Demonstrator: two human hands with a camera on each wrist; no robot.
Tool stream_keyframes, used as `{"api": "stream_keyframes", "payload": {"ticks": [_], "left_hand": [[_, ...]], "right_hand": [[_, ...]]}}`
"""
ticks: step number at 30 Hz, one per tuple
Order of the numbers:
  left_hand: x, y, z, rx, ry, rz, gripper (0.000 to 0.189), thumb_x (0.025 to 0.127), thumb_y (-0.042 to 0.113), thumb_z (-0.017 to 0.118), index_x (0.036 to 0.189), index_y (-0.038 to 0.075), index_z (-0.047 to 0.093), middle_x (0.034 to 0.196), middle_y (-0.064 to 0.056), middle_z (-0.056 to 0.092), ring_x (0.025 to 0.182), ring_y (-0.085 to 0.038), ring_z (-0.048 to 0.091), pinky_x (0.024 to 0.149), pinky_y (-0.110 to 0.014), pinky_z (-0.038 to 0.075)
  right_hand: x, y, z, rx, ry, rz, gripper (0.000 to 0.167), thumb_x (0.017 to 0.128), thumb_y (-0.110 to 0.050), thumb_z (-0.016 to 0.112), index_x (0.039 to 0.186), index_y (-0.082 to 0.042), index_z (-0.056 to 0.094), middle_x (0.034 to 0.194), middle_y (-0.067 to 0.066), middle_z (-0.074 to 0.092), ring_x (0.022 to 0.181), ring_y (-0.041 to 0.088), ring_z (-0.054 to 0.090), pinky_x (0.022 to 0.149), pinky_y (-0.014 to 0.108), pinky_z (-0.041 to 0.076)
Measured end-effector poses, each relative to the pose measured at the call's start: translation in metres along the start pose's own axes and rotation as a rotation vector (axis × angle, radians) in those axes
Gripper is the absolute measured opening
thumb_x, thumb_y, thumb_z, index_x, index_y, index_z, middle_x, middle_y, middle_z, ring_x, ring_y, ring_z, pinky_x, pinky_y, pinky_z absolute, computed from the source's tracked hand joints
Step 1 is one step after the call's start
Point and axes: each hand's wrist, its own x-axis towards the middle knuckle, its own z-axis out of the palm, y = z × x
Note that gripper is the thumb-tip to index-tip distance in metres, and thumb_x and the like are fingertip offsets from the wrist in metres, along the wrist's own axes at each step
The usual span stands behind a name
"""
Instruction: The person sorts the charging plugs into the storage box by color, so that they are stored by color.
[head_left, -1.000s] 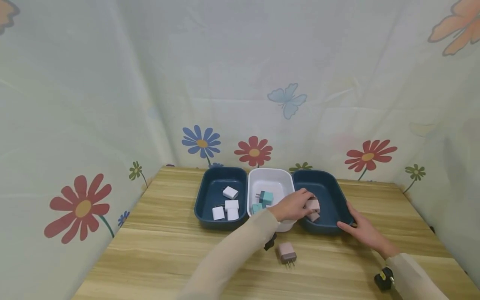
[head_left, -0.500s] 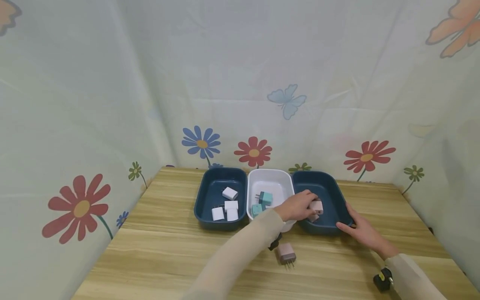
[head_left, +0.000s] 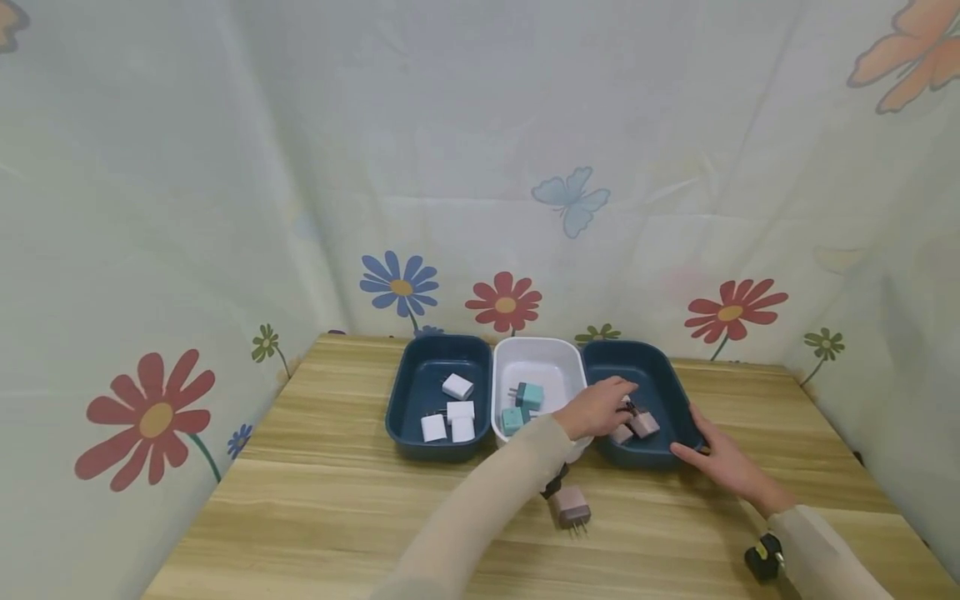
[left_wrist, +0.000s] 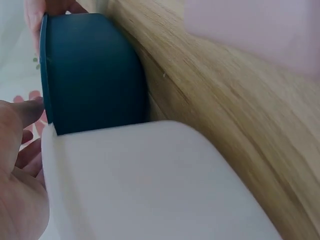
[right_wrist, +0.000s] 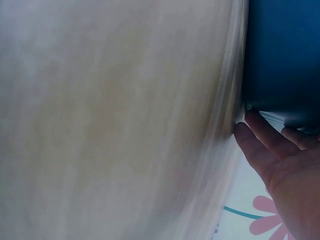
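My left hand [head_left: 596, 408] hovers over the near left part of the right-hand blue tray [head_left: 670, 392], its fingers loosely extended. Just beyond them, a pink plug-in charger [head_left: 644, 424] lies in that tray, beside another pink charger [head_left: 621, 433] partly covered by the hand. In the left wrist view, the thumb and fingers [left_wrist: 30, 111] show apart above the tray rims. My right hand [head_left: 720, 458] rests against the same tray's near right corner, thumb along the front and straight fingers along the side. The right wrist view shows those fingertips [right_wrist: 252, 117] touching the outer wall.
A white tray [head_left: 540, 354] with turquoise chargers [head_left: 530, 395] stands in the middle. Left of it, another blue tray [head_left: 405, 400] holds several white chargers [head_left: 457, 386]. One pink charger [head_left: 572, 507] lies on the wooden table [head_left: 315, 492] in front. A flowered curtain [head_left: 450, 167] hangs behind.
The left hand has let go of the pink charger, which now lies in the right-hand blue tray. Its fingers have straightened. The right hand stays at the tray's corner.
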Motion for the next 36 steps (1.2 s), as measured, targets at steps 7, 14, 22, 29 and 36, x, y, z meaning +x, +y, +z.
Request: {"api": "stream_keyframes", "payload": {"ticks": [7,14,22,29,36], "left_hand": [[-0.010,-0.006,-0.010,-0.024,0.021,0.041,0.051,0.093,0.031,0.061,0.138,0.012,0.048,0.134,-0.001,0.051,0.119,-0.008,0.049,0.099,-0.018,0.036],[-0.028,-0.009,-0.018,-0.051,-0.018,0.058,0.051,0.091,0.034,0.063,0.136,0.012,0.050,0.131,0.000,0.053,0.116,-0.006,0.050,0.096,-0.018,0.038],[-0.057,-0.014,-0.027,-0.087,-0.031,0.077,0.046,0.090,0.036,0.064,0.129,0.012,0.057,0.119,0.001,0.060,0.104,-0.005,0.053,0.091,-0.018,0.042],[-0.084,-0.014,-0.031,-0.153,-0.057,0.111,0.044,0.089,0.034,0.066,0.127,0.013,0.058,0.117,0.005,0.059,0.104,-0.004,0.054,0.088,-0.017,0.043],[-0.104,-0.014,-0.025,-0.142,-0.067,0.166,0.045,0.088,0.032,0.068,0.127,0.012,0.059,0.114,0.003,0.059,0.098,-0.004,0.055,0.085,-0.013,0.042]], "right_hand": [[-0.002,-0.003,-0.002,-0.005,0.006,-0.007,0.093,0.092,-0.039,0.060,0.150,0.000,-0.001,0.148,0.035,0.012,0.130,0.056,0.018,0.097,0.070,0.022],[-0.003,-0.002,-0.002,-0.016,-0.006,0.013,0.093,0.092,-0.041,0.059,0.149,0.003,0.000,0.148,0.035,0.011,0.131,0.056,0.017,0.097,0.070,0.020],[-0.002,0.001,-0.002,-0.012,-0.006,0.001,0.092,0.092,-0.040,0.059,0.149,0.001,-0.001,0.149,0.034,0.011,0.131,0.055,0.017,0.096,0.072,0.019],[-0.001,-0.001,-0.001,-0.003,-0.013,-0.008,0.092,0.092,-0.040,0.059,0.150,-0.002,-0.002,0.149,0.033,0.011,0.131,0.056,0.017,0.095,0.072,0.020],[0.000,-0.001,-0.001,-0.003,-0.016,-0.010,0.093,0.092,-0.040,0.059,0.150,0.000,-0.002,0.150,0.033,0.010,0.132,0.055,0.016,0.097,0.071,0.019]]}}
